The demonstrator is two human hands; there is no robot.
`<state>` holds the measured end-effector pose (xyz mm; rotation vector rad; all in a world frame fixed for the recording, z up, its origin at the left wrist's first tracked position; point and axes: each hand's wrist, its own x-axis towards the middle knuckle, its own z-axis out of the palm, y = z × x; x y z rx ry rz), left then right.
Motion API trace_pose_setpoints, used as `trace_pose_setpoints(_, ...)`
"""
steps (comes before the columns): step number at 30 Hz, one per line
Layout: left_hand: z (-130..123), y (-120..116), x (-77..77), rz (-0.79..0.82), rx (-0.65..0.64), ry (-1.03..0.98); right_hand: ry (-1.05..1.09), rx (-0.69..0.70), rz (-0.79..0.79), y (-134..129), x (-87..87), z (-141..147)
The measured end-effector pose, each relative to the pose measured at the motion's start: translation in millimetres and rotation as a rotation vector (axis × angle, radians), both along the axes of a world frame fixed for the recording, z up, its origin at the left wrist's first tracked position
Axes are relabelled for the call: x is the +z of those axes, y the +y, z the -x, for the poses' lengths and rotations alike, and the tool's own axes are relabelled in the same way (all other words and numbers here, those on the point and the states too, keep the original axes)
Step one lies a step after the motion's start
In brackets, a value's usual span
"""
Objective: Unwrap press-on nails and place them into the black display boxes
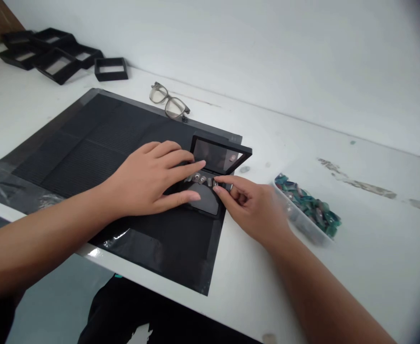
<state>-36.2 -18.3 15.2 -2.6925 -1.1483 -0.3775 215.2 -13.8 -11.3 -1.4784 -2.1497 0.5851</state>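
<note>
A hinged black display frame [205, 199] with clear film windows lies opened on a black mat. Its lid [215, 154] stands tilted up at the back. Across the lower half runs a row of small shiny pieces [202, 179] that look like press-on nails. My left hand [156, 177] rests over the frame's left side, fingers spread, with nothing seen in its grip. At the right end of the row, the thumb and forefinger of my right hand [247, 203] pinch one of these small pieces [215, 183]. The fingers partly cover the row and frame.
A clear plastic box [296, 215] of glossy green-blue pieces stands right of my right hand. Eyeglasses [169, 101] lie behind the black mat [77, 138]. Several black frames [57, 66] are heaped at the back left, against the white wall [267, 62].
</note>
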Motion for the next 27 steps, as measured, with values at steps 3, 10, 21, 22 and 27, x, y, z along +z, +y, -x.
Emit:
trace_pose_setpoints(3, 1, 2, 1.5, -0.012, 0.060, -0.007, 0.023, -0.011, 0.009, 1, -0.6, 1)
trace_pose_setpoints(10, 0, 1, 0.0, 0.035, 0.051, 0.033, 0.041, -0.001, 0.022, 1, -0.8, 2)
trace_pose_setpoints(21, -2, 0, 1.6, 0.025, 0.073, -0.026, 0.040, 0.013, -0.062, -4, 1.0, 0)
trace_pose_setpoints(22, -2, 0, 1.8, 0.018, 0.071, -0.039, 0.036, 0.010, -0.085, -7, 3.2, 2)
trace_pose_setpoints(27, -1, 1, 3.6, -0.045, 0.036, -0.152, -0.067, -0.006, -0.429, -24, 28.8, 1)
